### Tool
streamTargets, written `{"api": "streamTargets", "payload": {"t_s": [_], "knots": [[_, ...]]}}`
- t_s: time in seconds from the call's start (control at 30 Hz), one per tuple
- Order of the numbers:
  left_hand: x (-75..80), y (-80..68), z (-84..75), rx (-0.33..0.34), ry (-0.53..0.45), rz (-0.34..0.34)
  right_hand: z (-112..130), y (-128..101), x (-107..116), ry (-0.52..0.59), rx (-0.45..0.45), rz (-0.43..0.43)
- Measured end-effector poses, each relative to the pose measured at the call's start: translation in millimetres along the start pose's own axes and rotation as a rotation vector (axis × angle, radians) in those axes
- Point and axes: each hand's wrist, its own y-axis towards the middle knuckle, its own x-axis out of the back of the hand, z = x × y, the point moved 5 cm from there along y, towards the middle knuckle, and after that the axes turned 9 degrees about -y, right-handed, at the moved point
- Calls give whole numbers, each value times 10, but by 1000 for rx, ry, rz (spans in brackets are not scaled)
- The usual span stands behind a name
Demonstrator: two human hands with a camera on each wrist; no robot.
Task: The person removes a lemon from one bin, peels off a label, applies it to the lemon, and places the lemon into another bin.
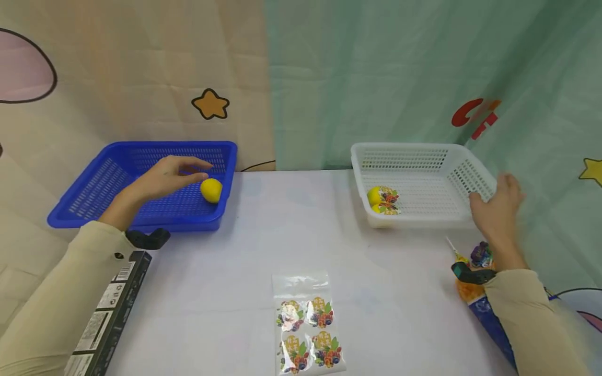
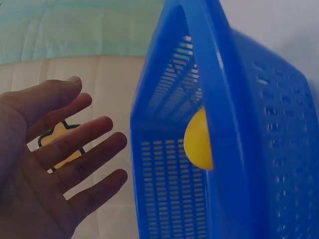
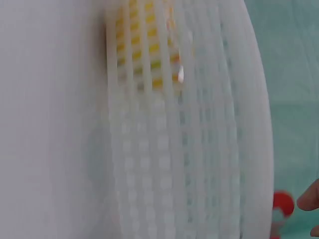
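My left hand [image 1: 169, 175] is over the blue basket [image 1: 136, 222], its fingers extended and apart. Just past its thumb, a round yellow lemon-like fruit [image 1: 211, 190] lies in that basket's right end. The left wrist view shows the same fruit [image 2: 198, 140] partly hidden by the basket rim, and nothing in the palm. My right hand [image 1: 499, 206] is at the right end of the white basket [image 1: 423, 222], fingers loosely bent, holding nothing visible. Two yellow fruits [image 1: 374, 196] with colourful fruit stickers [image 1: 389, 195] lie at that basket's left side.
A clear sheet of fruit stickers [image 1: 310, 334] lies at the table's front middle. A long black-and-white box [image 1: 110, 308] is beside my left forearm. Below my right wrist are a wrapped lollipop [image 1: 461, 257], a dark wrapped sweet [image 1: 482, 254] and an orange-and-blue packet [image 1: 486, 313]. A curtain [image 1: 320, 78] hangs behind.
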Motion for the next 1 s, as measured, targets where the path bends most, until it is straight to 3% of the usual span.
{"api": "streamTargets", "payload": {"t_s": [0.1, 0.2, 0.3, 0.4, 0.57, 0.67, 0.87, 1.0], "knots": [[112, 56, 63, -3, 44, 18, 599, -62, -126, 96, 147, -93], [192, 173, 69, -8, 93, 67, 1286, -206, -318, 195, 336, -90], [257, 345, 55, -26, 145, 113, 1939, -412, -578, 271, 487, -5], [277, 519, 87, -35, 174, 144, 2493, -613, -916, 332, 570, 156], [142, 701, 286, 42, 147, 254, 3221, -925, -1584, 413, 533, 493], [32, 745, 398, 103, 106, 328, 3546, -1092, -1931, 429, 488, 641], [-118, 735, 520, 185, 27, 443, 3902, -1336, -2348, 447, 472, 766], [-158, 682, 611, 258, 67, 517, 3978, -1424, -2451, 440, 477, 787]]}}
